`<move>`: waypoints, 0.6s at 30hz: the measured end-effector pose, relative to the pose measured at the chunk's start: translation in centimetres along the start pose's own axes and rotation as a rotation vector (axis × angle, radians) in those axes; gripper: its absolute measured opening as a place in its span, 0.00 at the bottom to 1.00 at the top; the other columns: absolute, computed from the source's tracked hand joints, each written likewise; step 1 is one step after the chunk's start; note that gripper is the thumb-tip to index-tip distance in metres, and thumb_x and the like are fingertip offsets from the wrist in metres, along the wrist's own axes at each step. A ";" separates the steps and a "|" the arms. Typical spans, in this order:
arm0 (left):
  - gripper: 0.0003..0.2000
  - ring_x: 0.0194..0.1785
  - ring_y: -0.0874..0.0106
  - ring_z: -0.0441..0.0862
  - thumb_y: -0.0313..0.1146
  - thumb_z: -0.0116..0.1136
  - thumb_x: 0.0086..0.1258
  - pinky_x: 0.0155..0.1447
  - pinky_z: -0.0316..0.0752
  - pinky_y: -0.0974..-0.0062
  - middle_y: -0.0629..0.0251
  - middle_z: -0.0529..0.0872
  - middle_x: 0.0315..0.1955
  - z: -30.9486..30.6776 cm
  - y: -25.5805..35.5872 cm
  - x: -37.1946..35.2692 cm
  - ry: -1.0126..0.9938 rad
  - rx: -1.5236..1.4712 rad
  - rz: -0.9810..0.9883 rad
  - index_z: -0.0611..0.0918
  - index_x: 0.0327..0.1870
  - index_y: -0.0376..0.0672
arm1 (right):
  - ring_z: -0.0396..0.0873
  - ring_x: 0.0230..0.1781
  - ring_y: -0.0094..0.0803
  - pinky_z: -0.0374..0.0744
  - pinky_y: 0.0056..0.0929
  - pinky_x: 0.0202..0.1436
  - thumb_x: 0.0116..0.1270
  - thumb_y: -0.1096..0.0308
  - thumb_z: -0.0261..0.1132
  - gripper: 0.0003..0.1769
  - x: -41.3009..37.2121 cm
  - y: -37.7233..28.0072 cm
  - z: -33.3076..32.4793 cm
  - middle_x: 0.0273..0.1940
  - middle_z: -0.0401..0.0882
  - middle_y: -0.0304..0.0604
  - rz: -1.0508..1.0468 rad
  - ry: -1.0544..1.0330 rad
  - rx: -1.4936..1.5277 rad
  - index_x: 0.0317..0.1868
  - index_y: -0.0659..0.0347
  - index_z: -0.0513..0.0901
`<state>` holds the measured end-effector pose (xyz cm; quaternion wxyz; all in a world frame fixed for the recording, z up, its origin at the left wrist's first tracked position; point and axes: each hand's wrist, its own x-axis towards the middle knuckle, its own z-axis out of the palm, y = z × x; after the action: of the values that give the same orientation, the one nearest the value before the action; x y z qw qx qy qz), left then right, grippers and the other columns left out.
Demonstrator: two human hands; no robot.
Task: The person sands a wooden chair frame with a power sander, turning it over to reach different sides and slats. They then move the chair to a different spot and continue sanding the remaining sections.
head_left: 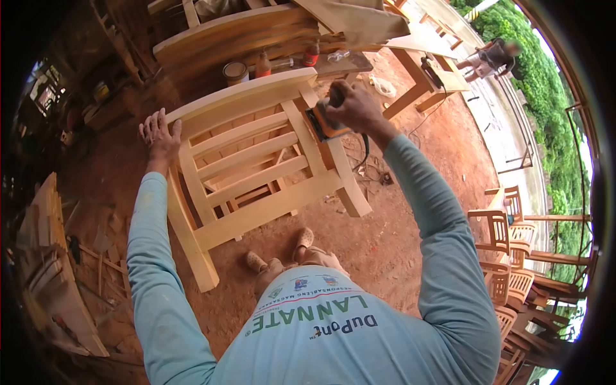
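Left hand [160, 136]: fingers spread over the upper left corner of the wooden frame [269, 208], thumb toward the curved top rail [250, 91]. Right hand [354, 106]: fingers closed around the top of an orange-and-black power sander [330, 131]; can't see all the fingertips.

Frame sits in front of me, slightly tilted in view, slats running across between its two sides. Sander is at the right side post, just below the top rail's right end. Its black cord [366, 153] hangs off the outer edge, clear of the slats.

Far side is tight: a tabletop [354, 62] just beyond the top rail carries an open can [235, 72], two bottles [264, 65] and some clear plastic. Up and right, a worktable [457, 80] holds a dark tool [432, 72] with a cord.

Near side: bare red dirt [391, 237] between the bottom rail and my feet [304, 239], more dirt right of the right leg, some cord and debris on it. Scrap boards [64, 276] lie well off left, chairs [507, 231] well off right. One person [495, 59] stands well apart, beyond the worktable.
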<state>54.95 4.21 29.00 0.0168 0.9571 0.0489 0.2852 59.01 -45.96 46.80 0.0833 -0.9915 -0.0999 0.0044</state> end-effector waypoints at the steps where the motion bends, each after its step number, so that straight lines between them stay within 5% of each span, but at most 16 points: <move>1: 0.34 0.77 0.52 0.66 0.57 0.52 0.80 0.84 0.49 0.42 0.55 0.76 0.72 0.0 0.0 0.0 -0.001 0.003 0.000 0.72 0.77 0.42 | 0.86 0.56 0.55 0.84 0.50 0.57 0.61 0.44 0.74 0.39 -1.2 0.3 0.4 0.57 0.82 0.58 -0.001 0.044 0.005 0.71 0.43 0.76; 11: 0.34 0.78 0.51 0.66 0.58 0.52 0.80 0.84 0.49 0.41 0.53 0.75 0.72 -0.5 0.4 -0.1 0.003 0.004 -0.007 0.73 0.76 0.40 | 0.85 0.54 0.57 0.85 0.53 0.57 0.57 0.53 0.73 0.36 -11.4 4.2 3.3 0.55 0.78 0.56 -0.007 0.183 0.253 0.68 0.44 0.79; 18: 0.34 0.78 0.50 0.65 0.57 0.52 0.80 0.84 0.48 0.41 0.52 0.75 0.72 -1.1 1.0 -0.1 0.002 -0.005 -0.013 0.73 0.75 0.39 | 0.85 0.56 0.57 0.85 0.50 0.58 0.57 0.47 0.74 0.38 -3.8 2.9 1.0 0.56 0.81 0.57 0.058 0.077 0.131 0.69 0.42 0.79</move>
<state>54.37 3.24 29.91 0.0208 0.9563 0.0543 0.2864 55.80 -49.39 45.33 0.1518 -0.9858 -0.0675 -0.0248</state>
